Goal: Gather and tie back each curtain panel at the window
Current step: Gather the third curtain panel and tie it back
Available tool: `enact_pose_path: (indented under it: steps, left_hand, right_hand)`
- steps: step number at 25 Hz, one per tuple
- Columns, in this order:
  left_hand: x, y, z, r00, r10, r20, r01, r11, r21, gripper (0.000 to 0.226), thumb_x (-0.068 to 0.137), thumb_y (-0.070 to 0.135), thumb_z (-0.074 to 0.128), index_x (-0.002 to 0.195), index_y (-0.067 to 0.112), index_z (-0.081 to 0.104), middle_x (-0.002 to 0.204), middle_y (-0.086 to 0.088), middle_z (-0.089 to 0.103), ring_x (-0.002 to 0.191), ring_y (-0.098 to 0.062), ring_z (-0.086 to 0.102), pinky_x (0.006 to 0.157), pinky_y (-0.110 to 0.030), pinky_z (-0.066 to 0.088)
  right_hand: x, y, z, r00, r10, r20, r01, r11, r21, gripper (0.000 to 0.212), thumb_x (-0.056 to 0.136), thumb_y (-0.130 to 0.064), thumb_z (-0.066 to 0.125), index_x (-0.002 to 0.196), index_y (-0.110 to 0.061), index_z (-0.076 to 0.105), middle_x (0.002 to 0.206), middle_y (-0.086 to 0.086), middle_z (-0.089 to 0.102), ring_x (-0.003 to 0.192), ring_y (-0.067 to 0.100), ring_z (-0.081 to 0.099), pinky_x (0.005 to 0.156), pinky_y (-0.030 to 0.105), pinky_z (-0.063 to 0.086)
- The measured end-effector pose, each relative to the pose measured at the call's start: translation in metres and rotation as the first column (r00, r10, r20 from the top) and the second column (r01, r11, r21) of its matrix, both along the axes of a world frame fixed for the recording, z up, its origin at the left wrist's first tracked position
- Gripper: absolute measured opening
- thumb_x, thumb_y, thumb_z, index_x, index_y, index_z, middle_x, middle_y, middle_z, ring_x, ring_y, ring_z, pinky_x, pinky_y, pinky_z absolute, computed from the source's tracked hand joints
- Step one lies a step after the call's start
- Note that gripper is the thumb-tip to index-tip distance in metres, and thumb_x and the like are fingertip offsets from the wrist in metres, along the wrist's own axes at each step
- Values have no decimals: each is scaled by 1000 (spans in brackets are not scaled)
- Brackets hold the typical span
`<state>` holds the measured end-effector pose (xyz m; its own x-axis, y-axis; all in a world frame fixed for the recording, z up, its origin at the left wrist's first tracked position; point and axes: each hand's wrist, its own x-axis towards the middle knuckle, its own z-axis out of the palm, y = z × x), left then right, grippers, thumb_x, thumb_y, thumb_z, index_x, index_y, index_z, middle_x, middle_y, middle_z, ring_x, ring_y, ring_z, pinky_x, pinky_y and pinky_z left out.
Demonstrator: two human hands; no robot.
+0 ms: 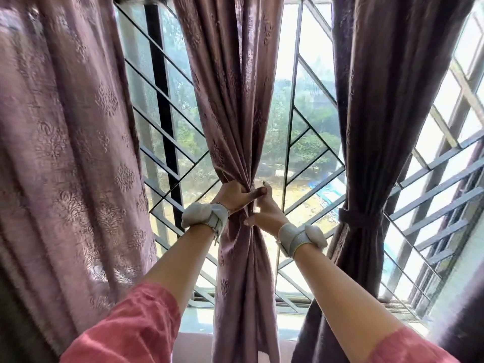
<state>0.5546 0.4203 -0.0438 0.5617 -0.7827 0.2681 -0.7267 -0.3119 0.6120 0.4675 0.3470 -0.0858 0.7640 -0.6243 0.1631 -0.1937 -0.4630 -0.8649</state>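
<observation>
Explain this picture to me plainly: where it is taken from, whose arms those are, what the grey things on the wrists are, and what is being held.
There is no machine here. The one picture comes from a wide-angle camera worn on a person's head, looking along their own arms towards a barred window. The grey padded bands on both wrists are strapped-on gear; their purpose does not show.

Three mauve patterned fabric curtain panels hang at the window. The right panel is already cinched with a dark fabric tie-back band. The left panel hangs loose. The middle panel is bunched at its waist, where the left hand and right hand both grip it. Whether a tie is between the fingers cannot be told.
</observation>
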Motion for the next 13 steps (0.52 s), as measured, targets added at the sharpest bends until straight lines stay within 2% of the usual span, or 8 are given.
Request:
enact_pose_path:
  steps: [2,3,4,6,7,9,11,13]
  left_hand:
    - [-3,-4,5,999,5,37,-7,999,52,51,80,44,62,55,-1,61,61,-24,62,62,-32,61,54,-35,39]
    - [-3,-6,8,999,0,51,-3,997,73,45,80,37,63,65,-6,65,74,-29,66,75,-36,64,58,-35,40]
    - [-3,-7,10,999,-9,52,4,996,94,41,80,32,64,66,-7,64,79,-32,65,79,-36,63,60,-32,38]
    - [1,-10,13,998,-15,54,8,992,126,40,80,27,64,54,-2,56,74,-32,57,75,-33,59,60,-26,32]
    - [3,-11,14,998,-15,62,7,992,125,39,80,27,66,55,-2,57,74,-30,59,76,-33,60,60,-27,33]
    - [8,-12,14,995,-25,95,16,995,96,33,77,27,70,75,-6,66,88,-28,68,89,-34,64,69,-33,42]
    - [11,-11,12,991,-21,134,11,997,71,30,76,23,70,92,-2,69,100,-25,70,99,-31,64,84,-35,47]
    - [18,-9,10,990,-8,143,2,999,40,28,76,20,71,96,1,69,104,-24,70,102,-30,63,88,-36,47]
  right_hand:
    - [1,0,-3,1000,-22,18,22,1000,-10,115,66,3,73,145,-13,-10,140,15,44,129,29,43,107,37,38]
    - [1,1,-4,998,-53,47,54,998,-29,112,66,1,75,145,-10,-4,140,14,44,126,28,46,106,31,38]
    - [1,3,-5,991,-98,95,102,994,-32,105,66,-1,76,143,-7,5,139,13,44,122,28,49,103,28,40]
    - [1,6,-6,958,-207,200,205,978,29,86,65,-4,78,130,-5,21,132,16,43,112,28,52,98,32,45]
    - [1,9,-6,941,-258,221,255,966,42,76,64,-5,78,120,-7,27,126,17,41,108,27,50,94,29,45]
    - [2,15,-5,937,-304,174,308,951,4,60,63,-4,78,110,-7,40,117,13,36,93,21,47,83,16,39]
    - [3,25,-4,959,-256,123,265,962,-59,48,65,-6,78,108,-8,57,116,11,35,83,17,46,87,10,37]
    - [5,34,-5,967,-209,145,229,964,-133,37,66,-7,78,101,-6,66,117,10,37,83,16,46,87,5,32]
